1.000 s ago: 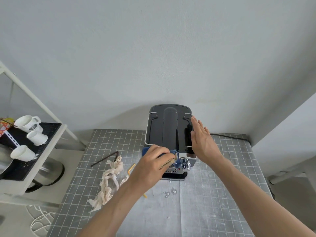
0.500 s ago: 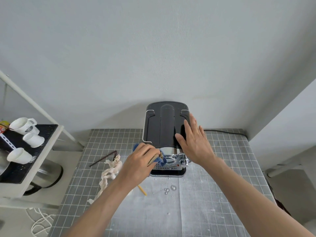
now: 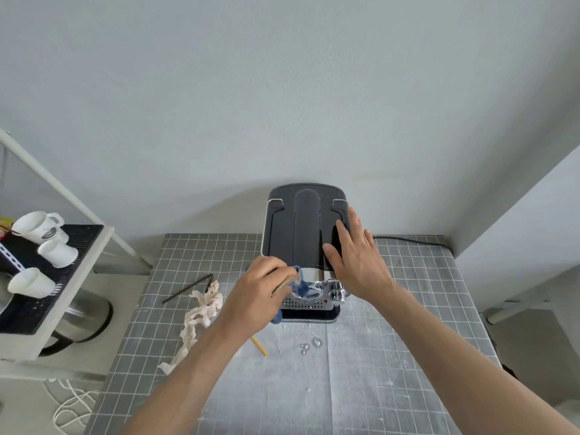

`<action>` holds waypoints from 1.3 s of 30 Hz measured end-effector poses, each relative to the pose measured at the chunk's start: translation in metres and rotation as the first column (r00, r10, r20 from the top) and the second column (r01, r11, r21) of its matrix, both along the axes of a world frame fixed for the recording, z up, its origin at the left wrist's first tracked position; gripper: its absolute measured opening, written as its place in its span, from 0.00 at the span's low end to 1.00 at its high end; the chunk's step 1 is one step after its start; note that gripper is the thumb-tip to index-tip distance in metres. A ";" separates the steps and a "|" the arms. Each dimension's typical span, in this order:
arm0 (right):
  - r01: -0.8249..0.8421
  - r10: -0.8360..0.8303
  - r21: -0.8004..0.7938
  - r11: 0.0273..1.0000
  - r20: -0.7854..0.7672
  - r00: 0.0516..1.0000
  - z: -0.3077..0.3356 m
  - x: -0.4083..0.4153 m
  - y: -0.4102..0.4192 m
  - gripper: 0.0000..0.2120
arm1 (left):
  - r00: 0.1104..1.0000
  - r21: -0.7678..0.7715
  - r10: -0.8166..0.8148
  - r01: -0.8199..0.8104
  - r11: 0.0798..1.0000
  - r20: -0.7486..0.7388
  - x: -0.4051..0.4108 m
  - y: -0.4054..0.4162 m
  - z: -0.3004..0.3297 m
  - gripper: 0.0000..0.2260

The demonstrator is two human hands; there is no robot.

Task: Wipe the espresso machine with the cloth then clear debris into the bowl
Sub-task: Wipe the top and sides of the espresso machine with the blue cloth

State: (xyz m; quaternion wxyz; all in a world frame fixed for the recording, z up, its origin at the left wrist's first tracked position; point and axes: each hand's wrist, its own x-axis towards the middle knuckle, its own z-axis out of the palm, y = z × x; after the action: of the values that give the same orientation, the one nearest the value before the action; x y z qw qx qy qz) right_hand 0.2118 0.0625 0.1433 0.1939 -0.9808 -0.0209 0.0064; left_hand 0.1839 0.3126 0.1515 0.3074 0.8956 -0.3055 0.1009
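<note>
A black and chrome espresso machine (image 3: 296,227) stands at the back of the grey gridded table (image 3: 408,309), against the wall. My left hand (image 3: 254,293) is closed around a blue cloth (image 3: 299,282) and presses it on the machine's front left chrome part. My right hand (image 3: 354,259) lies flat, fingers spread, on the right side of the machine's dark top. Debris lies on the table: a crumpled strip of paper (image 3: 201,312), dark thin sticks (image 3: 188,288), a yellow stick (image 3: 260,346) and small clear bits (image 3: 310,343). No bowl is in view.
A white shelf unit at the left holds a black mat (image 3: 40,277) with three white cups (image 3: 40,227) lying on it. A metal pot (image 3: 81,315) sits under it. A black power cable (image 3: 411,240) runs right from the machine. White cord (image 3: 69,403) lies on the floor.
My left hand with the cloth has slid left along the machine's front. My right hand has moved from the right edge further onto the top. The view has shifted slightly.
</note>
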 end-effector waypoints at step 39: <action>-0.020 0.021 0.082 0.996 -0.020 1.000 0.000 0.000 -0.005 0.35 | 0.887 0.027 0.355 -0.364 0.931 -0.297 0.008 0.019 0.018 0.09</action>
State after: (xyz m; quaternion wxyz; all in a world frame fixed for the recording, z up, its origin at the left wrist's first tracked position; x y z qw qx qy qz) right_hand 0.2115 0.0575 0.1433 0.2340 -0.9716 -0.0292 0.0178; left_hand 0.1917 0.3317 0.1697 0.3390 0.9367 -0.0835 0.0250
